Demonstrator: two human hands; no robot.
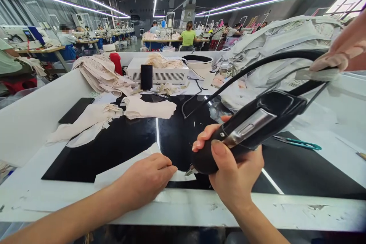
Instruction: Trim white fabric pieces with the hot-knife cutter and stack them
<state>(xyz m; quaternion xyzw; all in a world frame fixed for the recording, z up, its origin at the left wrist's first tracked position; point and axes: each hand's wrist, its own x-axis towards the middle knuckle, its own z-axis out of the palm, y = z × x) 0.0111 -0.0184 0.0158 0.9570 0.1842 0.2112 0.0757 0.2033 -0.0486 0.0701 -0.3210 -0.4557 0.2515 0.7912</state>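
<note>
My right hand (234, 164) is wrapped around a black corded handheld tool (251, 122) with a silver panel on its side. The tool is tilted down to the left, and its pointed metal tip (191, 170) is at the right end of a white fabric piece (122, 166). My left hand (148, 175) has its fingers pressed together on that fabric piece, just left of the tip. The fabric lies along the front edge of a glossy black board (134, 133). The fingertips of my left hand are partly hidden.
Another person's hand (337, 55) is by the tool's cord at upper right. Stacked cream pieces (150, 107), a black phone (76, 110) and teal-handled snips (299, 142) lie around. Behind are a vented white box (160, 75), an upright phone (146, 77) and a fabric heap (280, 45).
</note>
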